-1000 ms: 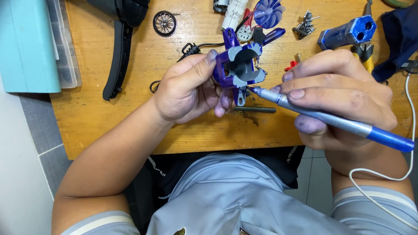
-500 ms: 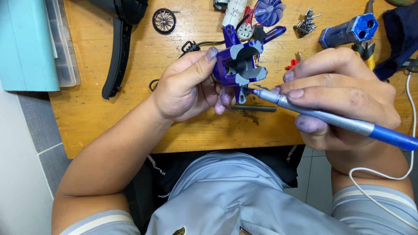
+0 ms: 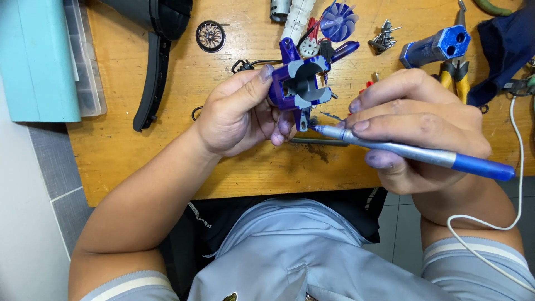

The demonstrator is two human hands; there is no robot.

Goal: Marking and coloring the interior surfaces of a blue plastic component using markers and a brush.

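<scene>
Cluttered wooden table (image 3: pixel 167 161), left hand (image 3: pixel 237 114) gripping purple housing (image 3: pixel 298 83); right hand (image 3: pixel 418 122) holding pen-shaped tool (image 3: pixel 412 151)

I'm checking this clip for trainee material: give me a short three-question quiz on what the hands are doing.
1. True or false: the left hand holds the purple plastic housing above the wooden table.
2. Which hand grips the soldering iron? A) left B) right C) both
3. Fill in: the iron's tip meets the housing at its ____ edge.

Key: 1 true. 2 B, the right hand. 3 lower.
</scene>
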